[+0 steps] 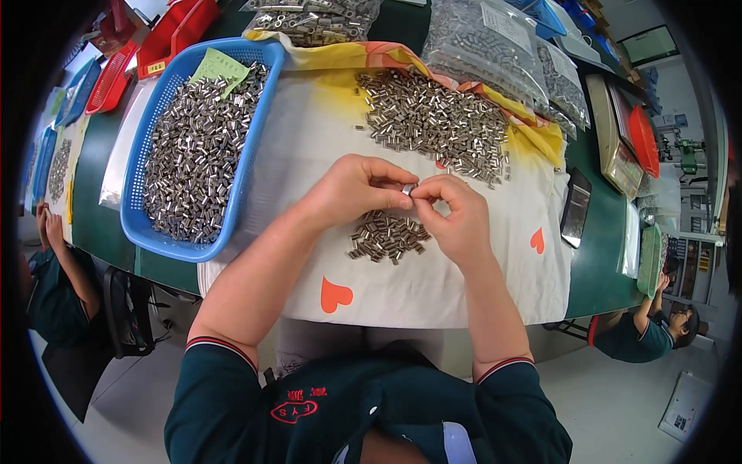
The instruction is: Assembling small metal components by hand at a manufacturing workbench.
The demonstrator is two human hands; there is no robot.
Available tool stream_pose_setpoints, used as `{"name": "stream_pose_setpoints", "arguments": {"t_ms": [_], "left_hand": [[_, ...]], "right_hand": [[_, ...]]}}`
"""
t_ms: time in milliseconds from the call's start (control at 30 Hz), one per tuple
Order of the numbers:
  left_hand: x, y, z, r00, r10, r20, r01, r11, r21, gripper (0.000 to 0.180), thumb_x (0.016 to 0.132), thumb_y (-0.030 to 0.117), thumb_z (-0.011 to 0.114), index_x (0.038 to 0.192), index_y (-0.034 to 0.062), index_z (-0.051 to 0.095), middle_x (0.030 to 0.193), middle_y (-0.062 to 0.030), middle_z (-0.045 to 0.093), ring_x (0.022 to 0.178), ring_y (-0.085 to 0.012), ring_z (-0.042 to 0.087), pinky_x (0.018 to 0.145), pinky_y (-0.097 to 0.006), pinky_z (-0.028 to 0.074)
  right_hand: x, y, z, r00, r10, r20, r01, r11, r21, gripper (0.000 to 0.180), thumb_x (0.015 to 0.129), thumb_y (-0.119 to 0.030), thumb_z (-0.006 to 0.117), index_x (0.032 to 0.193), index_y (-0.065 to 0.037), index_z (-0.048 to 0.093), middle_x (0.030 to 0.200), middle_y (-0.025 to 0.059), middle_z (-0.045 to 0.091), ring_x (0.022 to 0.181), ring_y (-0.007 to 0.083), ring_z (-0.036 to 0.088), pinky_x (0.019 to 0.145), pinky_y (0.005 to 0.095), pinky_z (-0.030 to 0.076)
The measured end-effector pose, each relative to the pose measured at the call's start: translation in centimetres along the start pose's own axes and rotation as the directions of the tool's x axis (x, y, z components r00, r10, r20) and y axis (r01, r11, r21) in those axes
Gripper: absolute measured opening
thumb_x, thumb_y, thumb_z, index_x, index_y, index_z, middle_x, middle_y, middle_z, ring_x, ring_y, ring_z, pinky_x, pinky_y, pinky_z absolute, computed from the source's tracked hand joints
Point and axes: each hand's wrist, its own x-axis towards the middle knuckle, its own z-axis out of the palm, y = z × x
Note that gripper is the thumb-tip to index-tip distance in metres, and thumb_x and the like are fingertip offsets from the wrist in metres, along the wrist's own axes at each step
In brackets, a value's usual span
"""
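Between the fingertips of both hands is a small shiny metal sleeve (409, 188), held above the cloth. My left hand (359, 188) pinches it from the left with thumb and forefinger. From the right, the thumb and forefinger of my right hand (454, 213) close at its other end. Just below the hands lies a small pile of short metal cylinders (386, 237), partly covered by my fingers. Beyond them spreads a larger pile of the same cylinders (433, 120) on the pale cloth (417, 298).
To the left stands a blue basket (272, 66) full of cylinders, with a green paper slip (220, 68) on top. Clear bags of metal parts (479, 50) line the back. A dark phone (576, 207) lies at right on the green table (599, 267). Co-workers sit at both sides.
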Motion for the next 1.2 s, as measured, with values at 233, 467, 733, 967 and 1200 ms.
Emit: {"name": "stream_pose_setpoints", "arguments": {"t_ms": [233, 467, 733, 967, 1200], "left_hand": [[-0.2, 0.3, 0.3, 0.992, -0.011, 0.122, -0.027, 0.951, 0.308, 0.029, 0.070, 0.008, 0.071, 0.097, 0.0008, 0.062, 0.082, -0.0030, 0.063, 0.071, -0.0057, 0.055, 0.065, -0.021, 0.046], [0.0, 0.5, 0.2, 0.989, -0.036, 0.146, -0.006, 0.960, 0.279, 0.027, 0.071, 0.004, 0.069, 0.097, 0.0007, 0.062, 0.081, -0.0016, 0.062, 0.075, -0.0061, 0.055, 0.066, -0.020, 0.045], [0.1, 0.6, 0.0, 0.996, -0.086, -0.029, 0.073, 0.947, -0.314, 0.029, 0.079, 0.006, 0.061, 0.107, 0.0005, 0.055, 0.089, -0.0035, 0.061, 0.078, -0.0071, 0.056, 0.069, -0.019, 0.047], [0.4, -0.3, -0.2, 0.999, 0.040, -0.034, -0.045, 0.986, -0.160, 0.033, 0.074, 0.002, 0.065, 0.106, -0.0006, 0.056, 0.085, -0.0019, 0.060, 0.076, -0.0056, 0.055, 0.067, -0.018, 0.045], [0.2, 0.0, 0.1, 0.999, 0.006, -0.035, -0.008, 0.998, -0.066, 0.032, 0.072, 0.002, 0.067, 0.103, -0.0016, 0.059, 0.084, -0.0020, 0.061, 0.074, -0.0056, 0.055, 0.067, -0.019, 0.046]], "right_hand": [[1.1, 2.2, -1.7, 0.893, 0.313, 0.325, -0.417, 0.847, 0.329, 0.015, 0.071, -0.005, 0.066, 0.083, -0.003, 0.057, 0.068, -0.0022, 0.052, 0.061, 0.0047, 0.047, 0.056, 0.0195, 0.040], [4.6, 3.6, 0.6, 0.988, -0.150, -0.030, 0.104, 0.805, -0.584, 0.006, 0.068, -0.010, 0.059, 0.072, -0.005, 0.060, 0.071, 0.0118, 0.056, 0.068, 0.0290, 0.054, 0.063, 0.0378, 0.044], [2.6, 2.3, 0.4, 0.996, 0.056, -0.076, -0.077, 0.945, -0.319, 0.005, 0.067, -0.004, 0.060, 0.072, -0.003, 0.058, 0.071, 0.0078, 0.057, 0.065, 0.0215, 0.056, 0.059, 0.0312, 0.045], [1.1, 0.4, -0.8, 0.989, 0.123, 0.079, -0.137, 0.969, 0.208, 0.007, 0.072, 0.000, 0.060, 0.079, -0.002, 0.058, 0.074, -0.0013, 0.056, 0.065, 0.0060, 0.048, 0.061, 0.0209, 0.041], [0.6, -0.1, 0.1, 0.999, -0.025, -0.034, 0.023, 0.997, -0.067, 0.008, 0.069, -0.002, 0.061, 0.077, -0.002, 0.060, 0.071, 0.0050, 0.058, 0.064, 0.0128, 0.055, 0.059, 0.0239, 0.044]]}}
